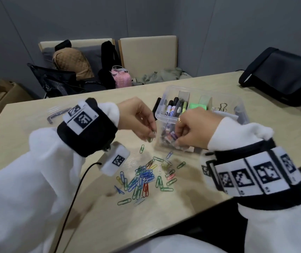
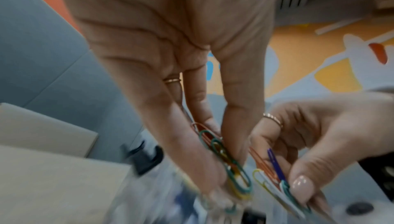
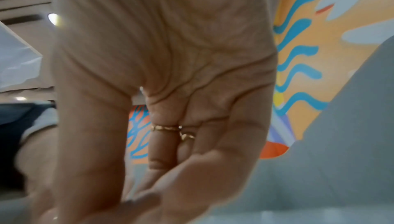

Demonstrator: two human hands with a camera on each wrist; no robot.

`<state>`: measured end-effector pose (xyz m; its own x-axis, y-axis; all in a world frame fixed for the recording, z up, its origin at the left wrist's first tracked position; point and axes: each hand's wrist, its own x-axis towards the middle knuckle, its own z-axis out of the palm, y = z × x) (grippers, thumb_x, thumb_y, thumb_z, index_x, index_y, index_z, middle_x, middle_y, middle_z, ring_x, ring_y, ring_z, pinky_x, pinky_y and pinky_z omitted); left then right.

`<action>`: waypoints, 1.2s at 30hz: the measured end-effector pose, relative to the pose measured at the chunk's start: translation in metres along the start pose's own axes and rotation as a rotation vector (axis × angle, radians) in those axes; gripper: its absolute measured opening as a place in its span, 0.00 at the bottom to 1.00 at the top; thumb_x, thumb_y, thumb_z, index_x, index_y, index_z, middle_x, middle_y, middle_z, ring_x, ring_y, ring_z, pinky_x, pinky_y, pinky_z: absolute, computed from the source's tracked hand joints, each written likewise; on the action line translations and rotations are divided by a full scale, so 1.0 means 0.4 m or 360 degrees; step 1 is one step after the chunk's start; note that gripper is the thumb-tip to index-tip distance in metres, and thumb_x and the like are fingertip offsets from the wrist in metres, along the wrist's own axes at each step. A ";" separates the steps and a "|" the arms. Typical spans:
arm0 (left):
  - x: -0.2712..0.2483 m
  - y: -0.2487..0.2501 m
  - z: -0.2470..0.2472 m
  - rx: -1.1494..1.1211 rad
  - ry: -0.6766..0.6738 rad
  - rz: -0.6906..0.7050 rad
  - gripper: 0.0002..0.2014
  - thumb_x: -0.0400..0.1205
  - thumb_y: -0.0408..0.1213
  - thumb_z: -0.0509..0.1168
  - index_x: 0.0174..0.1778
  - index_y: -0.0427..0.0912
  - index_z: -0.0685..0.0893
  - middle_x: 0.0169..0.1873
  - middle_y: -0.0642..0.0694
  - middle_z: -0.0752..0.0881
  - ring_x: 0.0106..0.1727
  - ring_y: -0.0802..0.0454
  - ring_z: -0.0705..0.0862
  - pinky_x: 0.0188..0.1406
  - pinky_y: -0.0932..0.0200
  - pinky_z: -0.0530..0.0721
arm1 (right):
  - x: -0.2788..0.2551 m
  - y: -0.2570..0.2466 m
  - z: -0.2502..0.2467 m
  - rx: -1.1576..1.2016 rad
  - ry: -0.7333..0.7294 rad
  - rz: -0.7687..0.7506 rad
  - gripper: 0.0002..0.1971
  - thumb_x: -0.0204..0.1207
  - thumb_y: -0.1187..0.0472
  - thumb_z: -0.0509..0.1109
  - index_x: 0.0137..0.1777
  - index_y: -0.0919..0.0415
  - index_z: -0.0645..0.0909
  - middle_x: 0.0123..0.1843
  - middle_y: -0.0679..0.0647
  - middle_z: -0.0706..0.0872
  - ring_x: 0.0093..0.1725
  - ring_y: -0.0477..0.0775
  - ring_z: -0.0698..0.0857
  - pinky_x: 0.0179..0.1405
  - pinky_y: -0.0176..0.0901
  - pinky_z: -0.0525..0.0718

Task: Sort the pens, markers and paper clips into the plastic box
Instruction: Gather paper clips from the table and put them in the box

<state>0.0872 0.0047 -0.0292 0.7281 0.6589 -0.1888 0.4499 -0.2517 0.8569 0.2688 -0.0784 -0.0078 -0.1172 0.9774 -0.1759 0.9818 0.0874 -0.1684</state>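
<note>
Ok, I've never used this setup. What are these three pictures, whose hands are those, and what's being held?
No machine here: a person in white sleeves works with bare hands, wearing cameras on the head and on each wrist. The wide picture is the head view, looking down at the table. The other two look along each palm towards the fingers.

The left hand pinches a bunch of colored paper clips, as the left wrist view shows. The right hand pinches a second bunch of clips. Both hands are at the near side of the clear plastic box, which already holds markers. Loose clips lie scattered on the table nearer the person. The right wrist view is mostly blurred palm.
</note>
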 end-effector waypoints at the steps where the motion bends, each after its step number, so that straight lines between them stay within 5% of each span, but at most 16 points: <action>1: 0.011 0.019 -0.006 -0.0012 0.0018 0.0045 0.06 0.70 0.20 0.73 0.39 0.30 0.86 0.30 0.39 0.90 0.31 0.49 0.89 0.37 0.58 0.90 | -0.004 0.021 -0.016 0.0055 0.0055 0.0028 0.08 0.68 0.56 0.78 0.32 0.53 0.83 0.34 0.46 0.88 0.41 0.53 0.89 0.48 0.48 0.88; 6: 0.091 0.122 0.006 -0.0032 0.0113 0.0233 0.06 0.71 0.21 0.73 0.42 0.28 0.85 0.35 0.37 0.90 0.33 0.50 0.90 0.40 0.58 0.90 | -0.048 0.139 -0.088 0.0184 0.0283 0.0240 0.08 0.67 0.55 0.81 0.32 0.50 0.84 0.30 0.44 0.88 0.35 0.46 0.85 0.47 0.47 0.86; 9: 0.154 0.175 0.048 -0.0050 0.0124 0.0283 0.04 0.72 0.21 0.73 0.40 0.30 0.86 0.39 0.31 0.89 0.35 0.46 0.90 0.43 0.54 0.90 | -0.067 0.202 -0.101 0.0163 0.0334 0.0416 0.06 0.67 0.57 0.81 0.34 0.52 0.86 0.32 0.46 0.88 0.40 0.51 0.86 0.49 0.46 0.85; 14: 0.253 0.223 0.125 -0.0106 0.0176 0.0201 0.04 0.72 0.22 0.74 0.36 0.31 0.85 0.41 0.28 0.88 0.35 0.44 0.89 0.41 0.55 0.90 | -0.062 0.262 -0.087 0.0169 0.0320 0.0638 0.09 0.66 0.54 0.81 0.33 0.51 0.83 0.32 0.47 0.82 0.38 0.52 0.79 0.37 0.40 0.72; 19: 0.297 0.230 0.174 0.0025 0.0228 0.0124 0.05 0.70 0.24 0.76 0.33 0.35 0.86 0.36 0.33 0.89 0.39 0.42 0.90 0.49 0.48 0.89 | -0.029 0.292 -0.061 0.0238 0.0304 0.0766 0.11 0.65 0.52 0.82 0.30 0.50 0.82 0.33 0.52 0.87 0.35 0.50 0.82 0.30 0.38 0.71; 26: 0.313 0.210 0.205 0.0280 0.0244 0.0184 0.04 0.70 0.29 0.77 0.37 0.36 0.89 0.34 0.38 0.90 0.40 0.41 0.91 0.43 0.45 0.90 | 0.005 0.301 -0.030 0.0250 0.0327 0.0880 0.11 0.64 0.53 0.82 0.30 0.51 0.82 0.43 0.56 0.86 0.55 0.61 0.82 0.50 0.44 0.79; 30: 0.312 0.206 0.210 0.0266 0.0297 0.0203 0.09 0.68 0.36 0.80 0.40 0.39 0.89 0.29 0.45 0.88 0.31 0.48 0.86 0.41 0.49 0.90 | 0.007 0.307 -0.031 0.0239 0.0360 0.0926 0.09 0.63 0.50 0.82 0.34 0.50 0.85 0.47 0.56 0.88 0.62 0.60 0.79 0.59 0.49 0.80; 36: 0.301 0.199 0.210 0.0141 0.0282 0.0223 0.04 0.75 0.28 0.74 0.43 0.33 0.87 0.29 0.41 0.88 0.37 0.41 0.89 0.38 0.52 0.90 | -0.012 0.303 -0.049 0.0261 0.0427 0.0940 0.06 0.69 0.55 0.80 0.42 0.56 0.90 0.33 0.51 0.85 0.40 0.50 0.79 0.45 0.40 0.75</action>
<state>0.2540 0.0046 -0.0240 0.6880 0.7253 0.0229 0.4002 -0.4056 0.8218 0.3911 -0.0688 -0.0084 0.4948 0.8681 -0.0400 0.8320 -0.4866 -0.2666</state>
